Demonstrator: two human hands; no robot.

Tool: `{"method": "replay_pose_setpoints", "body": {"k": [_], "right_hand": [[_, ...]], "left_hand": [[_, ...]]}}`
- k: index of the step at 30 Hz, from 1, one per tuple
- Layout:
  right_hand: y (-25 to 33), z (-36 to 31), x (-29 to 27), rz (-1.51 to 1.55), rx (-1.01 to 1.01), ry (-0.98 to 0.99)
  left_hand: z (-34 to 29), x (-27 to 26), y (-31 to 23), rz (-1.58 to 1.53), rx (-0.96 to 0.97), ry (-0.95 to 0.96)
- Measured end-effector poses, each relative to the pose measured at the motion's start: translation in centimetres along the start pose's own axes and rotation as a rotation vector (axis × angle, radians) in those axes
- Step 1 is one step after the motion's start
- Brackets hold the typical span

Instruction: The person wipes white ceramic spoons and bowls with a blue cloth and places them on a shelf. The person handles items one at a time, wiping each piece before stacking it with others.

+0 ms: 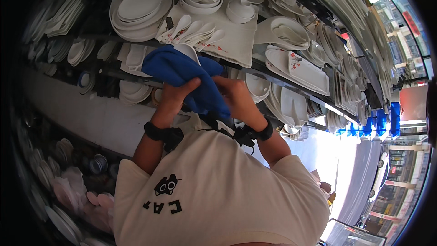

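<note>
A blue cloth (182, 70) is bunched between my two hands, in front of the shelf edge. My left hand (175, 96) grips it from the left, thumb pressed on top. On the other side my right hand (234, 94) has its fingers curled into the cloth's folds, partly hidden. From the upper folds a rounded white ceramic piece (187, 52) shows; the rest is covered, so its kind is unclear. Just beyond, several white spoons (199, 31) lie on a pale cloth (239, 41) with red flower prints.
Stacked white plates (140, 7), nested bowls (201, 0) and a lidded pot (240, 10) stand on the upper shelf. Rectangular dishes (298, 70) sit at the right, near the shelf edge. More crockery (132, 91) fills the lower shelf. A street with a white car (378, 177) lies outside, far right.
</note>
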State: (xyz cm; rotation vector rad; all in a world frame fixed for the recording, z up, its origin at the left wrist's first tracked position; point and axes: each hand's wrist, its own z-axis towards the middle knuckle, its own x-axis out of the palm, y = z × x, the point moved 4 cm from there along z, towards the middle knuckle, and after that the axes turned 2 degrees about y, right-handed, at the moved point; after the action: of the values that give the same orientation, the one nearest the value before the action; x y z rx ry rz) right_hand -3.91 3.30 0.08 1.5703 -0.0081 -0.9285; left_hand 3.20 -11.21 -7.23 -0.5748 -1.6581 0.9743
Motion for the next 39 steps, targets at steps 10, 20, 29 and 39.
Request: {"method": "replay_pose_setpoints", "body": {"k": [10,20,29,39], "right_hand": [[0.0,0.0,1.1,-0.044,-0.001,0.153],[-1.1,-1.5,-4.0,-0.110,0.025,-0.068],[-2.4,-1.6,-3.0,0.187,0.214,-0.073],[-3.2,1.1,-0.9,0.236,-0.111,-0.165]], "left_hand": [[2.1,-1.1,-3.5,0.329,0.212,-0.103],[1.0,1.6,-7.0,1.206,0.453,0.177],[2.7,-0.1,-5.7,0.564,0.355,-0.014],[3.2,2.9,-2.0,-0.059,-0.015,-0.170]]}}
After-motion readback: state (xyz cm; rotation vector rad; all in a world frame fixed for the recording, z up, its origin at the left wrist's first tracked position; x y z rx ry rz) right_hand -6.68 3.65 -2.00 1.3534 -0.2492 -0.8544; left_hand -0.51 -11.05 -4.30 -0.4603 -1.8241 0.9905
